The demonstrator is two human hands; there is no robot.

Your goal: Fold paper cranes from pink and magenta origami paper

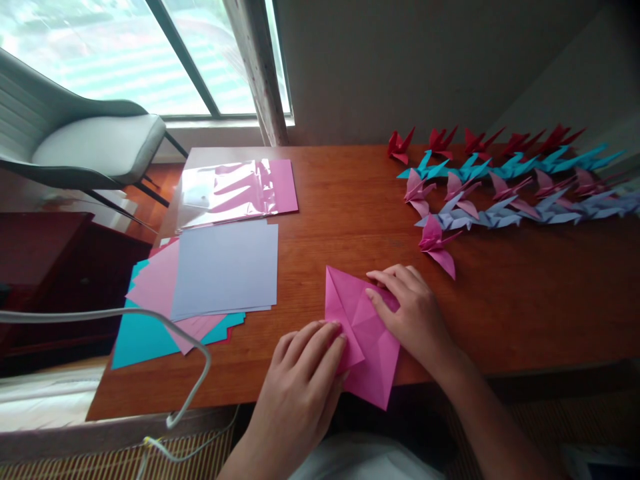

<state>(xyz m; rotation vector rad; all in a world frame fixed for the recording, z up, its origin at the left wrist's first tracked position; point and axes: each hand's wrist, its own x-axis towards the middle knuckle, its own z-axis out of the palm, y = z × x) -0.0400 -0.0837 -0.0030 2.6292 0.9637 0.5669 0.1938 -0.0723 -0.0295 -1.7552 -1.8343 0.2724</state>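
Note:
A pink square of origami paper (367, 343), partly folded with creases showing, lies at the near edge of the wooden table (340, 220). My left hand (305, 373) presses its left flap down with fingers flat and stretched. My right hand (407, 310) rests on the paper's upper right part, fingers spread and pointing left.
A fanned stack of lilac, pink and teal sheets (200, 287) lies to the left, with a clear plastic pack of pink paper (235, 190) behind it. Rows of folded paper cranes (505, 180) in red, teal, pink and lilac fill the far right. A grey chair (90, 143) stands by the window. A white cable (190, 373) hangs at the left.

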